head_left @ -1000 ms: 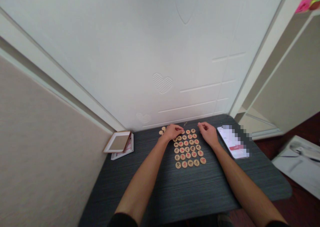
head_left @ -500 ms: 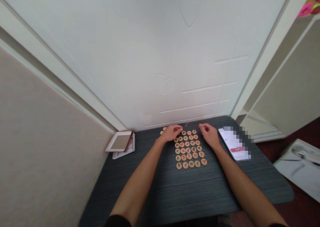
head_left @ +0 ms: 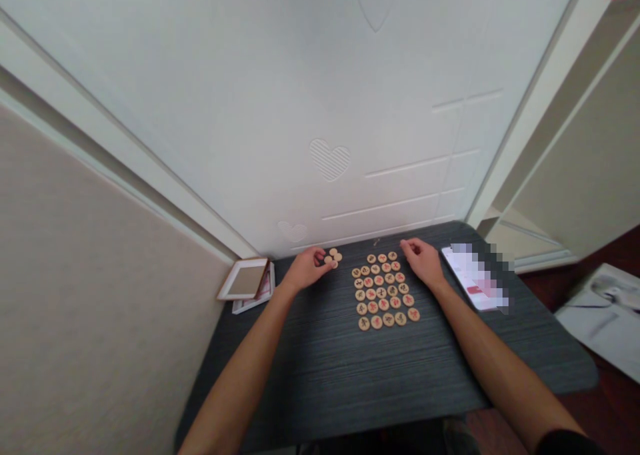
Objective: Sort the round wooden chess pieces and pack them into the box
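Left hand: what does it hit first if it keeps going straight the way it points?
The loose discs, right at the fingertips of the left hand. It may be touching one already; depth is unclear.

I see a dark, streaky tabletop (head_left: 320, 388) before me, its far edge against a white panel (head_left: 225, 108). Pressed into that panel are straight grooves, a striped heart (head_left: 330, 160), a smaller heart (head_left: 293, 231) lower down and, higher up, part of a heart outline (head_left: 376, 8). At the table's back left, a pale-bordered frame (head_left: 245, 280) lies partly over a white frame (head_left: 257, 301). A phone (head_left: 473, 278) lies on my right, its lit screen partly pixelated. A plain beige wall (head_left: 75, 275) rises to my left; beyond the table's right side, a white object (head_left: 605, 318) sits over dark red flooring (head_left: 617, 418).
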`<state>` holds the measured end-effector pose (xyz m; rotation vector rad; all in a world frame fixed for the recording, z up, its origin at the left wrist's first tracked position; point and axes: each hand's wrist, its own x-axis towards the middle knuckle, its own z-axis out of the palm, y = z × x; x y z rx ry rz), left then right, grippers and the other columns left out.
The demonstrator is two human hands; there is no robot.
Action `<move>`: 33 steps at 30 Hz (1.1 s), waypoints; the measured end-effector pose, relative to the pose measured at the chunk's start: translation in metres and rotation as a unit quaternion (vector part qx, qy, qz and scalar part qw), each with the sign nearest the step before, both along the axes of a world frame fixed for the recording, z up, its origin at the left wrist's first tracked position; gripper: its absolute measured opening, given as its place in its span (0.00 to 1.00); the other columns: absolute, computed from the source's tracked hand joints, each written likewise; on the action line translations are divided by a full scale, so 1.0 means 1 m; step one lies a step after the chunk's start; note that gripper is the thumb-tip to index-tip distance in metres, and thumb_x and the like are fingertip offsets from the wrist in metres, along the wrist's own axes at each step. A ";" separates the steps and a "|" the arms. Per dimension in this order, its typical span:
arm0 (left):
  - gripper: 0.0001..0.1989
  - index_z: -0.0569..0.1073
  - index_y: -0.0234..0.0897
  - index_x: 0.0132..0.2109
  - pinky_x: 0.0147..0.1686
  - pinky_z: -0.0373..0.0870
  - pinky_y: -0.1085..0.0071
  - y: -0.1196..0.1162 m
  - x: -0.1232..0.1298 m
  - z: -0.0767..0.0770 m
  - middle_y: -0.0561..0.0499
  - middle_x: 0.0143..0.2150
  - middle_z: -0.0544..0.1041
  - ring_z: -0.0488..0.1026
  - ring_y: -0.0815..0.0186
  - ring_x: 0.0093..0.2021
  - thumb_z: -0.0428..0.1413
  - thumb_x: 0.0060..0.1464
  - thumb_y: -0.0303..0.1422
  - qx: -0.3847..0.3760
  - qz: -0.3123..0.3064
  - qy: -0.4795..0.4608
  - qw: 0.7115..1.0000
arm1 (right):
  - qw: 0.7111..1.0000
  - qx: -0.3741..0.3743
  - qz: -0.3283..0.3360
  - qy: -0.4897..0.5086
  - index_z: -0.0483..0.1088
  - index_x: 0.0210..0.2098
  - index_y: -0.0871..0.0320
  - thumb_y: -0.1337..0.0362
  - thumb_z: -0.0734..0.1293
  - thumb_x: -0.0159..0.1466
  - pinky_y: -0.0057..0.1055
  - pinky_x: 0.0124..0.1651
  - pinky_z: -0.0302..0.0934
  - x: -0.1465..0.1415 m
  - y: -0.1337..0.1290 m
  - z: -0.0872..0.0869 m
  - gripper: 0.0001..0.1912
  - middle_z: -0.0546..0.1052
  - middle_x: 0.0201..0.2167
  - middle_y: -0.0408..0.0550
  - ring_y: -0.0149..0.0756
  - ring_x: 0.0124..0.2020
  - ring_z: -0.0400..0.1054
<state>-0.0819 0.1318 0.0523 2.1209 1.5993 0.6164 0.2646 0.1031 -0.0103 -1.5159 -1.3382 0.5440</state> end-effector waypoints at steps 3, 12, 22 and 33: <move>0.22 0.76 0.39 0.45 0.32 0.67 0.71 -0.012 0.007 -0.013 0.50 0.35 0.78 0.73 0.64 0.32 0.62 0.52 0.51 0.041 0.016 0.055 0.998 | 1.000 0.001 0.000 -0.003 0.78 0.32 0.57 0.40 0.63 0.64 0.33 0.33 0.61 0.000 -0.001 0.000 0.26 0.80 0.26 0.49 0.39 0.27 0.71; 0.14 0.77 0.46 0.52 0.40 0.70 0.70 -0.047 0.005 -0.025 0.51 0.41 0.76 0.75 0.64 0.38 0.54 0.64 0.41 0.090 -0.051 0.094 0.990 | 1.000 0.000 -0.001 -0.007 0.78 0.33 0.57 0.42 0.63 0.65 0.32 0.32 0.61 -0.001 -0.001 0.002 0.25 0.80 0.26 0.48 0.38 0.27 0.71; 0.16 0.75 0.44 0.53 0.37 0.69 0.70 -0.067 -0.002 -0.026 0.52 0.41 0.77 0.72 0.66 0.33 0.56 0.61 0.45 0.060 -0.041 0.050 0.996 | 1.000 -0.004 -0.002 -0.014 0.78 0.31 0.57 0.40 0.63 0.64 0.33 0.33 0.61 0.000 -0.003 0.004 0.27 0.80 0.26 0.49 0.39 0.27 0.70; 0.11 0.75 0.42 0.45 0.36 0.69 0.71 -0.062 0.006 -0.031 0.54 0.34 0.77 0.75 0.66 0.34 0.59 0.57 0.40 0.038 -0.028 0.003 0.999 | 1.000 -0.003 -0.007 -0.014 0.78 0.33 0.57 0.40 0.63 0.65 0.33 0.34 0.62 -0.001 -0.004 0.004 0.26 0.80 0.27 0.49 0.39 0.27 0.71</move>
